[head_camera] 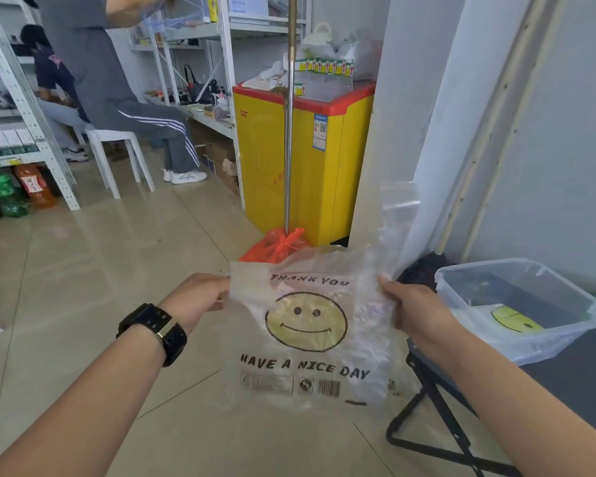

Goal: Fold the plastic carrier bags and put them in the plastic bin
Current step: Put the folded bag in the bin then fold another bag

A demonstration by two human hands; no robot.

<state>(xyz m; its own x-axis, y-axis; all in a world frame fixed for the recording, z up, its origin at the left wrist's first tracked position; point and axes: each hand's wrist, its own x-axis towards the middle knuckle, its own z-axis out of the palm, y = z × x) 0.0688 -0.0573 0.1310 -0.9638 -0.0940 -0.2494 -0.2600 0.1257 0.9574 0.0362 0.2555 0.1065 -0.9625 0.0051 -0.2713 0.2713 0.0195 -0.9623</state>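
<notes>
Both hands, left hand [200, 297] and right hand [417, 313], pinch the bag [307, 339] by its upper edges, hanging open above the tiled floor [100, 270]. At right, the bin [468, 297] sits on a dark table [572, 376], a folded bag [515, 320] inside.

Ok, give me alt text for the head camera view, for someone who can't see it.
Two bare hands, left hand and right hand, hold a clear smiley-face carrier bag spread open above a tiled floor. To the right, a clear plastic bin on a dark table holds another smiley bag; a yellow chest freezer stands behind.
</notes>
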